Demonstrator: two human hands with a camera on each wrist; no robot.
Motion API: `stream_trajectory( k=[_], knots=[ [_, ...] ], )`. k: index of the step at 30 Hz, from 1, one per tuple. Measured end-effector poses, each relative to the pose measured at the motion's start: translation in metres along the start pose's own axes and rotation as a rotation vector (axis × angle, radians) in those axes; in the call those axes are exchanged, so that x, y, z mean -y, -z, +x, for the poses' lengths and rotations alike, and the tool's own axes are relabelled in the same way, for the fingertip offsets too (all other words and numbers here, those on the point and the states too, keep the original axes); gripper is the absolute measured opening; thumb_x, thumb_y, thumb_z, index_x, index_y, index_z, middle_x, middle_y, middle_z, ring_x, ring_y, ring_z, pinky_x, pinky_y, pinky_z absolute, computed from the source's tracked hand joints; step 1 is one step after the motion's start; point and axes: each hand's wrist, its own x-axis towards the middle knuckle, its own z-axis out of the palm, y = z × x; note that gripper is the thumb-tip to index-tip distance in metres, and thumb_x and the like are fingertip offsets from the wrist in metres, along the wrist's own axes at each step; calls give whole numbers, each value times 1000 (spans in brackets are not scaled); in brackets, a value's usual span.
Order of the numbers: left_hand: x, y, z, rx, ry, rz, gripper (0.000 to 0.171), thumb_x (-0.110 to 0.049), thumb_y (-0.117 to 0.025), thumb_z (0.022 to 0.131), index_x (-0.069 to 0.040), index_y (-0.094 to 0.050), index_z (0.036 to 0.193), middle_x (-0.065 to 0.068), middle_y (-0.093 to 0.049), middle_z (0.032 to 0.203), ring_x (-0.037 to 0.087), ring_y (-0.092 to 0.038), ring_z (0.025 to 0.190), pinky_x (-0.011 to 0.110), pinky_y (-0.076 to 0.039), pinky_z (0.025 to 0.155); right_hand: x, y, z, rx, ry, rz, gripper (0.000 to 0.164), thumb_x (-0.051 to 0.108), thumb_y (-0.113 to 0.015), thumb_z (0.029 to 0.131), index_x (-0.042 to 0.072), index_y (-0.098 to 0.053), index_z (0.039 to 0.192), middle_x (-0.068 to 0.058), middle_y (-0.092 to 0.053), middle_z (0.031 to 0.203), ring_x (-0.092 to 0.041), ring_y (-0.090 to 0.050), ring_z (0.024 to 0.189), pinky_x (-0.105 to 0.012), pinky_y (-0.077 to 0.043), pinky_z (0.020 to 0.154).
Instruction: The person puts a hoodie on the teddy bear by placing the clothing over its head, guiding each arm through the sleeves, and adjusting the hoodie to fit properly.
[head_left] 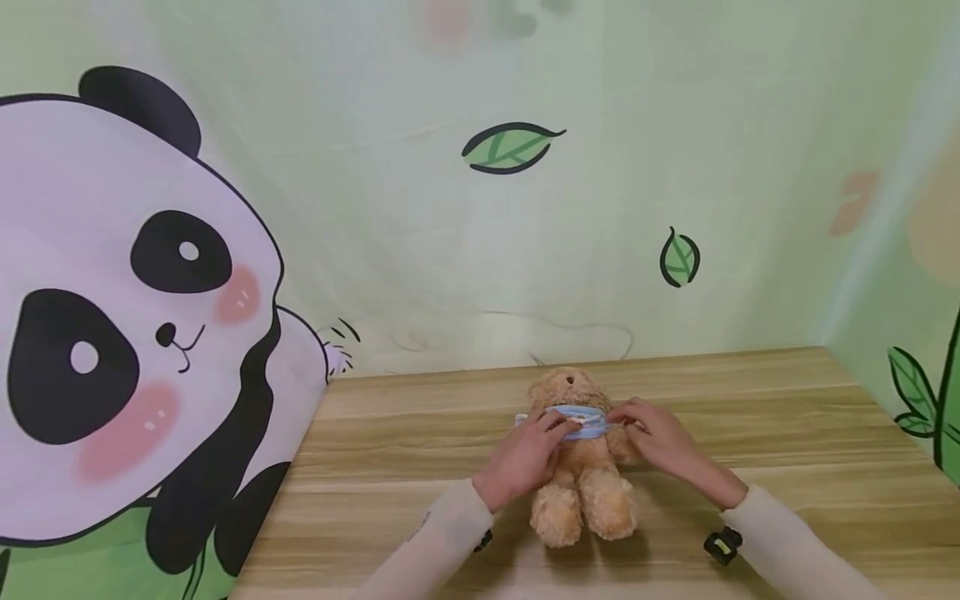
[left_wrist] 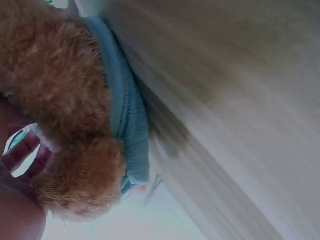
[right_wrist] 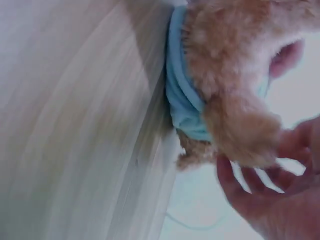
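A fluffy tan teddy bear [head_left: 587,462] lies on its back on the wooden table, feet towards me. Round its upper body goes a light blue cloth band [head_left: 596,427] with a whitish strip across the front. My left hand [head_left: 522,458] reaches over one side of the bear, its fingers curled onto the front of the band. From the other side my right hand [head_left: 660,435] pinches at the band's edge, close above the bear's arm. In the right wrist view the bear's furry arm [right_wrist: 242,132] covers part of those fingertips. The left wrist view shows the band [left_wrist: 131,120] between bear and table.
The wooden table [head_left: 810,442] extends on both sides of the bear. Behind it hangs a pale green backdrop [head_left: 360,208] with printed leaves and a large panda [head_left: 97,208] at the left. Small dark devices [head_left: 723,544] are worn at my wrists.
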Motion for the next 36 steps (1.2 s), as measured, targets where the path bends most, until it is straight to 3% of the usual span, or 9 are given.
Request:
stream_trajectory(
  k=[5, 8, 12, 18, 22, 26, 30, 36],
  knots=[
    [1, 2, 0, 45, 15, -111, 35, -30, -57, 98, -21, -58, 133, 0, -58, 119, 13, -57, 101, 29, -51, 85, -14, 16, -11, 174, -79, 224, 32, -6, -56, 90, 1, -65, 121, -20, -65, 123, -34, -62, 112, -33, -52, 89],
    [1, 2, 0, 64, 19, -122, 38, -38, -56, 99, -22, -58, 133, 0, -58, 119, 14, -56, 103, 31, -51, 87, -19, 14, -13, 218, -38, 249, 37, -7, -62, 88, 2, -63, 124, -22, -62, 127, -30, -61, 114, -38, -53, 92],
    [-1, 1, 1, 84, 21, -100, 39, -40, -55, 99, -23, -58, 134, 0, -58, 121, 15, -55, 107, 32, -50, 90, -18, 4, -11, 221, 45, 163, 43, -8, -65, 84, 0, -61, 127, -23, -61, 125, -28, -61, 106, -40, -56, 85],
    [-2, -1, 1, 102, 41, -126, 39, -39, -56, 99, -23, -58, 135, -1, -57, 121, 16, -54, 111, 33, -50, 93, -13, -4, -5, 224, 76, 41, 46, 0, -73, 84, 3, -60, 128, -21, -61, 127, -36, -60, 108, -30, -56, 73],
    [-2, -2, 0, 86, 32, -149, 39, -38, -57, 98, -22, -58, 134, -1, -57, 121, 17, -54, 109, 33, -50, 93, -8, -9, 0, 186, 152, -124, 36, 4, -73, 84, 4, -63, 118, -13, -67, 111, -27, -63, 95, -32, -53, 73],
    [-2, -3, 1, 59, 14, -155, 38, -36, -58, 98, -20, -60, 133, -1, -58, 120, 17, -55, 110, 39, -44, 104, -2, -15, 6, 143, 171, -248, 22, 9, -72, 86, 7, -63, 106, -7, -67, 98, -21, -62, 85, -34, -50, 72],
    [-1, -5, 1, 56, 24, -159, 38, -37, -58, 98, -21, -60, 132, 0, -58, 119, 17, -55, 110, 37, -46, 102, 1, -16, 7, 153, 155, -298, 21, 10, -72, 87, 8, -62, 105, -7, -68, 98, -22, -64, 86, -36, -51, 72],
    [-3, -7, 1, 64, 34, -159, 37, -38, -57, 98, -21, -61, 131, -1, -58, 119, 17, -54, 109, 32, -49, 92, -1, -14, 10, 227, 135, -288, 25, 7, -74, 85, 9, -60, 105, -5, -67, 97, -18, -63, 85, -33, -50, 71]
  ],
)
